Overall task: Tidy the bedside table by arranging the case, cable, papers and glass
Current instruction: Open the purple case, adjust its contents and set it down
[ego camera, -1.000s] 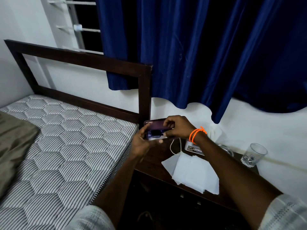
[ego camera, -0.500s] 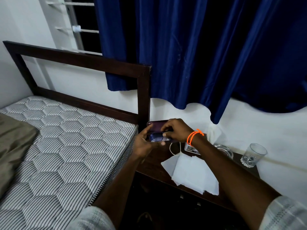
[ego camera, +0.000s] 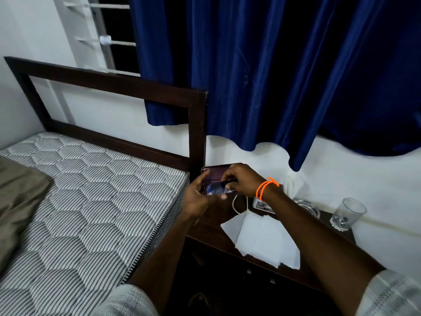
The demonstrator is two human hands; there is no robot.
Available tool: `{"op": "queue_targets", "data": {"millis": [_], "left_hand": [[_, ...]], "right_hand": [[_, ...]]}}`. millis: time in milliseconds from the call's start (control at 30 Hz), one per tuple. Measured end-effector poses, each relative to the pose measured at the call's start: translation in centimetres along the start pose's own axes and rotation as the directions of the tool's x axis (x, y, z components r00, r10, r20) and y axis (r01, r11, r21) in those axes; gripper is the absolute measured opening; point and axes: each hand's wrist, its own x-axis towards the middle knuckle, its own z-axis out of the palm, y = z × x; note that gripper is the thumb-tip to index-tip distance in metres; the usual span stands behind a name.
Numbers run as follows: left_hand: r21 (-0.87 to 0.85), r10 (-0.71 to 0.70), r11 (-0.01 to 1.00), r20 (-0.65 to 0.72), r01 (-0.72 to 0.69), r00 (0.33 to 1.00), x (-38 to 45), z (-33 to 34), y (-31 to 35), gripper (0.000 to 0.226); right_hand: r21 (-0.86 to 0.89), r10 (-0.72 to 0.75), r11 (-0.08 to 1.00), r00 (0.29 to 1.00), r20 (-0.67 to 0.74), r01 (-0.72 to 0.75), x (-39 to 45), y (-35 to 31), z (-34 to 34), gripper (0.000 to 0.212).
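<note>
Two hands hold our purple case (ego camera: 215, 172) open above the bedside table (ego camera: 209, 226): left hand (ego camera: 197, 197) cradling it, right hand (ego camera: 243, 180) pinching inside; papers (ego camera: 266, 242) and glass (ego camera: 347, 214) wait nearby.

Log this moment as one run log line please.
stage: handling case | left hand: holds purple case | right hand: fingers in case | papers, glass, cable: on table, untouched

Bedroom, probably — mattress (ego camera: 86, 201), curtain (ego camera: 262, 76).
</note>
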Motion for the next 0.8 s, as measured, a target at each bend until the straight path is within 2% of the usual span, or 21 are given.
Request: {"op": "queue_targets", "data": {"millis": [133,500,667,733,800], "left_hand": [[0.002,0.005,1.0,0.005,-0.005,1.0,-0.1,0.0,0.0,0.102],[-0.063,-0.011,0.998,-0.006,0.01,1.0,0.3,-0.1,-1.1,0.105],[-0.074,0.02,0.997,-0.011,-0.021,1.0,0.5,-0.2,-1.0,0.097],[-0.078,0.038,0.996,-0.009,-0.039,0.999,0.6,-0.2,-0.9,0.088],[-0.082,0.045,0.996,-0.003,-0.045,0.999,0.6,-0.4,-0.7,0.082]], "right_hand": [[-0.009,-0.001,1.0,1.0,-0.018,0.001,0.0,-0.1,0.2,0.025],[0.098,0.012,0.995,0.999,-0.036,-0.008,-0.3,0.3,0.5,0.025],[0.081,-0.008,0.997,0.999,-0.048,0.012,-0.1,0.6,0.5,0.034],[0.163,0.031,0.987,0.994,-0.107,-0.014,-0.1,0.9,0.4,0.04],[0.258,0.12,0.964,0.963,-0.241,-0.055,-0.1,1.6,0.3,0.043]]}}
